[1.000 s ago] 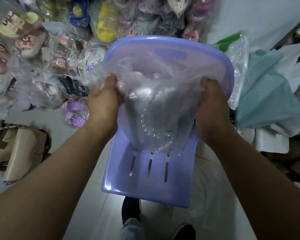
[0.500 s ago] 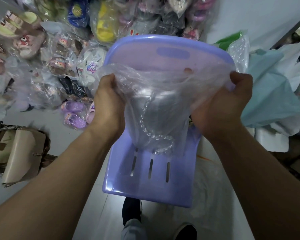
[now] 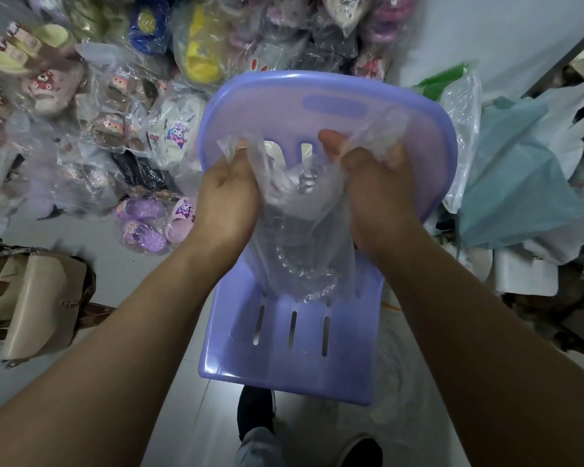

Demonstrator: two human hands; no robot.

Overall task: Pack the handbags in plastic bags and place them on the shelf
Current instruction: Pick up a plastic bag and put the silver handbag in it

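Observation:
A clear plastic bag (image 3: 304, 237) hangs over the seat of a purple plastic chair (image 3: 294, 352). Inside it shows a grey handbag with a bead chain, blurred by the plastic. My left hand (image 3: 228, 197) grips the bag's mouth on the left side. My right hand (image 3: 375, 187) grips the gathered plastic on the right side. The two hands are close together, with the bag's top bunched between them. A beige handbag (image 3: 38, 298) with a chain strap lies on the floor at the left.
Bagged slippers and sandals (image 3: 122, 106) are heaped on the floor behind and left of the chair. Teal and white bags (image 3: 520, 183) pile up at the right. My shoes (image 3: 257, 412) stand in front of the chair. A grey wall rises at the top right.
Both hands have moved inward and bunched the bag's mouth together. Earlier they held it stretched wide open. The bag with the handbag has sunk slightly toward the seat.

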